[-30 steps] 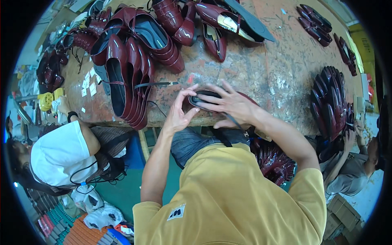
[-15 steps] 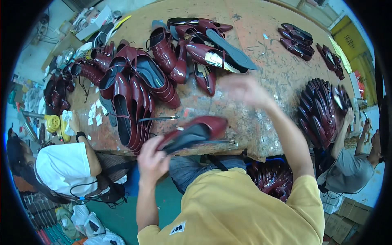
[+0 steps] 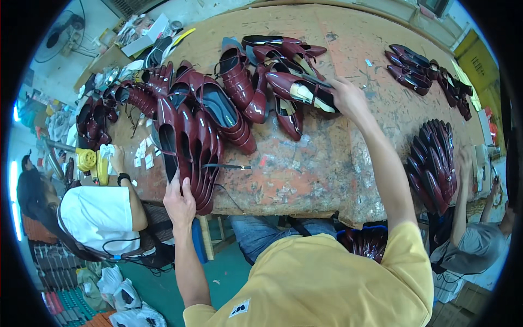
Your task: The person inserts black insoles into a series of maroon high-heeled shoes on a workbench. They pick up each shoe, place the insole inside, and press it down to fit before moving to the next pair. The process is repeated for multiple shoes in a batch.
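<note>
My left hand (image 3: 180,203) is at the near end of a nested row of glossy burgundy shoes (image 3: 188,136) with pointed toes. Its thumb and fingers close on the outermost shoe (image 3: 168,143). Stretched out to the far pile, my right hand (image 3: 347,97) grips the near end of a thin dark grey insole (image 3: 311,77), seen almost edge-on. Just below that insole lies a burgundy shoe (image 3: 283,83) with a pale lining patch. Another pointed shoe (image 3: 290,121) rests nearer me. A loose black buckled strap (image 3: 231,167) extends from the nested row.
More burgundy shoes (image 3: 408,68) lie at the far right of the worn table (image 3: 305,185). A fanned stack of shoes (image 3: 433,163) stands near a co-worker's arm (image 3: 462,185). On the left, a person in white (image 3: 101,215) sits by a yellow tool (image 3: 87,159) and small white tags (image 3: 143,150).
My left hand has carried a shoe leftward to the nested row. My right hand has reached farther away and taken hold of the insole, which has tipped up. The whole view has shifted slightly.
</note>
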Available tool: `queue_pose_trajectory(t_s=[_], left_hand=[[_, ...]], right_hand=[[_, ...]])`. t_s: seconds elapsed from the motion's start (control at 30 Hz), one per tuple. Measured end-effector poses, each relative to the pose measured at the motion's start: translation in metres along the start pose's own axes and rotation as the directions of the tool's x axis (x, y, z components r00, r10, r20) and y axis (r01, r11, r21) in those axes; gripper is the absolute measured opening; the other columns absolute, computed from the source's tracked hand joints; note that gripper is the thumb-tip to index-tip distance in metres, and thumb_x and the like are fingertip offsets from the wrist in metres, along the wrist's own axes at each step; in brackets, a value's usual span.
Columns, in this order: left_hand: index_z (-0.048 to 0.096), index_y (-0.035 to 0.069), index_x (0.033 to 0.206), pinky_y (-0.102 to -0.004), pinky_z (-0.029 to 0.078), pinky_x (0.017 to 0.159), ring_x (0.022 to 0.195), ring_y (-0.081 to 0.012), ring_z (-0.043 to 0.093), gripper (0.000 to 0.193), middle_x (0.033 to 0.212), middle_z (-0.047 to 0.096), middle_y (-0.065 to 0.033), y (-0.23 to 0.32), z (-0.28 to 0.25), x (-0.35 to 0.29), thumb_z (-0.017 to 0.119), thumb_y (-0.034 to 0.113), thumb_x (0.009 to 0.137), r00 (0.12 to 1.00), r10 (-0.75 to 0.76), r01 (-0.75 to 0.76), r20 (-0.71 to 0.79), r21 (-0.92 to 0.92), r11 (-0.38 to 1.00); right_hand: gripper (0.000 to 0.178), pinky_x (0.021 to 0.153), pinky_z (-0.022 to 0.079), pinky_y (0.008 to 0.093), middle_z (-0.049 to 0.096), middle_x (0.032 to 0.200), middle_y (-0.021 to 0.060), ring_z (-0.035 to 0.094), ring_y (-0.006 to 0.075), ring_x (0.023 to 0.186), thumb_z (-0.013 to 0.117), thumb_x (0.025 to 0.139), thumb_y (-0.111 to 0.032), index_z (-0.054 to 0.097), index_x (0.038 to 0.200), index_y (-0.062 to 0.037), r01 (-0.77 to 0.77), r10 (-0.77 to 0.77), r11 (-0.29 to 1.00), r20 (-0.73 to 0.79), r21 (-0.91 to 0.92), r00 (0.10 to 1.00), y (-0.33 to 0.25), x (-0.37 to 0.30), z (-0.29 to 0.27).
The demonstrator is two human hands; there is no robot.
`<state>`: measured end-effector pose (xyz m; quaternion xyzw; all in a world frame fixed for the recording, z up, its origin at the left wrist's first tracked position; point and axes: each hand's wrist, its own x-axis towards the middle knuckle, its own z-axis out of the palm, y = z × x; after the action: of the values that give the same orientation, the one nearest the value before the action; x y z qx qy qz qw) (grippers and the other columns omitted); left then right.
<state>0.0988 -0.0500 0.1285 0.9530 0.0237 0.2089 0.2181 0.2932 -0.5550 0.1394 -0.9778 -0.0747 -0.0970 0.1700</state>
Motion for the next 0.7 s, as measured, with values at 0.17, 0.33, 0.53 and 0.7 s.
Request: queue_pose_trajectory(t_s=[0.17,0.33,0.53,0.7], left_hand=[[0.071,0.003,0.137,-0.0546,0.041,0.122,0.139,-0.0475,0.060,0.035,0.143,0.068,-0.0287,0.005,-0.006,-0.002,0.063,0.020,0.108,0.991,-0.021,0.021,0.135,-0.001,1.000],[0.067,0.005,0.115,-0.0588,0.037,0.123,0.148,-0.0435,0.050,0.025,0.163,0.050,-0.0247,0.087,0.030,-0.005,0.077,0.018,0.095,0.880,0.108,-0.006,-0.463,0.215,0.977],[0.055,-0.004,0.152,-0.0446,0.056,0.110,0.141,-0.0397,0.057,0.069,0.162,0.051,-0.0272,0.293,0.194,0.052,0.081,0.024,0.095,0.891,0.451,-0.314,0.052,-0.646,0.695],[0.068,-0.002,0.117,-0.0478,0.056,0.096,0.115,-0.0419,0.062,0.059,0.122,0.065,-0.0194,0.326,0.229,0.058,0.090,0.044,0.086,0.811,0.460,-0.345,0.362,-0.341,0.875]], right_hand=[[0.045,0.091,0.057,0.0544,0.072,0.125,0.0278,0.071,0.0490,0.112,0.072,0.101,-0.018,0.055,0.141,-0.0091,-0.205,0.261,0.912,-0.116,0.356,0.958,0.015,-0.144,-0.030],[0.054,0.087,0.055,0.0518,0.064,0.107,0.0239,0.066,0.0472,0.100,0.092,0.084,-0.028,0.054,0.116,-0.0060,-0.308,0.323,0.940,-0.089,0.149,0.942,0.031,-0.250,0.030],[0.052,0.086,0.055,0.0502,0.065,0.108,0.0216,0.067,0.0448,0.099,0.090,0.084,-0.023,0.054,0.115,-0.0033,-0.383,0.447,0.879,-0.216,0.283,0.868,0.030,-0.253,0.049],[0.052,0.084,0.056,0.0491,0.068,0.106,0.0227,0.068,0.0454,0.096,0.090,0.085,-0.023,0.054,0.117,-0.0032,-0.375,0.471,0.860,-0.254,0.347,0.845,0.033,-0.253,0.049]])
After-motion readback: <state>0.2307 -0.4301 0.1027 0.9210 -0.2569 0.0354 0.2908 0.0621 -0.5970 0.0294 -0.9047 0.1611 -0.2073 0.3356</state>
